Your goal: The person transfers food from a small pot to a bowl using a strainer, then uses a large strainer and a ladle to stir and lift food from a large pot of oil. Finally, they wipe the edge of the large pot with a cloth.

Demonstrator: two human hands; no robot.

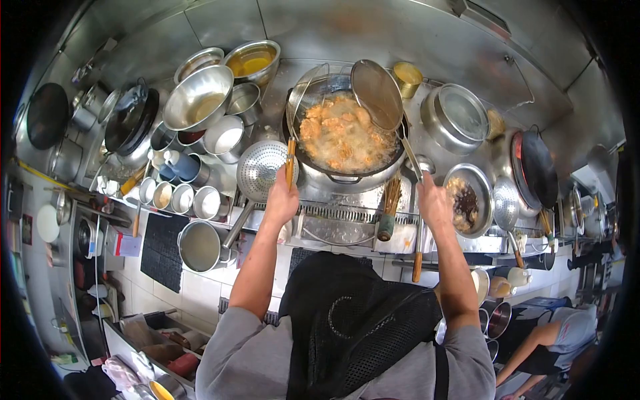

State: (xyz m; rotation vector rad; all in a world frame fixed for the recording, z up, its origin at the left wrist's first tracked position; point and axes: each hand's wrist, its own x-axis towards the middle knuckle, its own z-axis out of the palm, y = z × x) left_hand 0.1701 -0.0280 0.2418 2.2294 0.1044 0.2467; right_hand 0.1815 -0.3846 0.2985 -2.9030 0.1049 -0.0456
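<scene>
At the center, a large wok (345,179) holds bubbling oil with several golden fried pieces (331,127). My left hand (283,199) is closed around the wooden handle (291,159) of a tool whose head reaches up to the wok's left side; it looks like a wire strainer. My right hand (435,199) grips the metal handle of a fine-mesh skimmer (377,93), held tilted over the wok's back right edge. Beside my left hand rests a perforated ladle (267,170). Near my right hand sits a steel bowl (487,217) with dark liquid and pale bits.
A bamboo brush (389,210) lies at the wok's front. Steel bowls (198,99) and seasoning pots (207,202) crowd the left, with a pot (200,247) below. Stacked pans (460,113) and a dark wok (537,170) stand right. Another person (560,337) bends at lower right.
</scene>
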